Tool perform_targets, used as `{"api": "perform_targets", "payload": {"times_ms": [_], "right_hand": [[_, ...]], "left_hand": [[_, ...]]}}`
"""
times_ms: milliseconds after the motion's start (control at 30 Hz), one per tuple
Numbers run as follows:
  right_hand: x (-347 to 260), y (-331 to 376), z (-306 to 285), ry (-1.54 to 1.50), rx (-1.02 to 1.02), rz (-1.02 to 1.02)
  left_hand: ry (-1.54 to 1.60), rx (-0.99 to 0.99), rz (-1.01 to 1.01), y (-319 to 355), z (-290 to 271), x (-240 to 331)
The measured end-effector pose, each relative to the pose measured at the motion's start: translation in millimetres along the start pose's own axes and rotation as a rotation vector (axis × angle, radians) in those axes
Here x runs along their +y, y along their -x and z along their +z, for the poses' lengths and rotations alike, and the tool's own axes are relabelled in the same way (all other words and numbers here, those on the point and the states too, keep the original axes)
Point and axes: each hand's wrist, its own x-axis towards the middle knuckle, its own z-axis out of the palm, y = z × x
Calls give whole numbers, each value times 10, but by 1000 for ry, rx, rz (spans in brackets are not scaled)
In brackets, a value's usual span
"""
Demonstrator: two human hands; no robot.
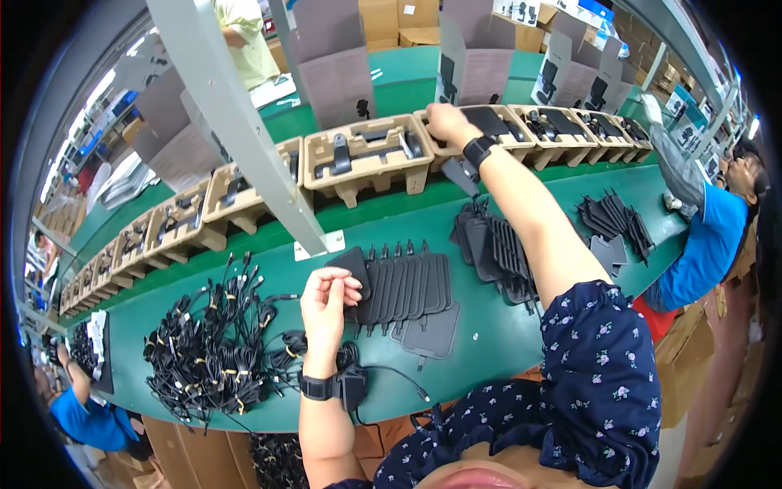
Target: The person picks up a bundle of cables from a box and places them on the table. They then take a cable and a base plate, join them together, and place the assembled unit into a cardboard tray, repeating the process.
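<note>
My left hand [326, 303] is closed at the left end of a row of flat black panels [407, 285], gripping a rounded black panel [351, 269] by its edge. The row's panels overlap, with short pegs pointing away from me. Stretched far forward, my right hand [450, 125] reaches over a brown moulded tray [441, 148]. Its fingers are bent downward, and what they hold, if anything, is hidden. Below that wrist, a black flat part [461, 174] tilts near the tray's front. Black bands are on both wrists, the left one with a small box attached.
Bundled black cables [216, 350] are heaped at left. More black panels [493, 244] lie under my right arm. Similar trays [366, 167] line the belt, with grey printed cartons [334, 85] behind. A metal post [236, 114] stands ahead. Co-workers in blue [700, 244] sit at both sides.
</note>
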Motion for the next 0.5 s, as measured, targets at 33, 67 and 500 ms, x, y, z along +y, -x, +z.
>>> {"api": "perform_targets", "payload": {"times_ms": [33, 67, 500], "right_hand": [[60, -34, 35, -1, -11, -16], [60, -16, 59, -17, 36, 3], [-847, 738, -49, 311, 501, -653]], "left_hand": [[-14, 4, 20, -8, 6, -8], [-16, 19, 37, -18, -4, -2], [-624, 425, 122, -201, -278, -30]]}}
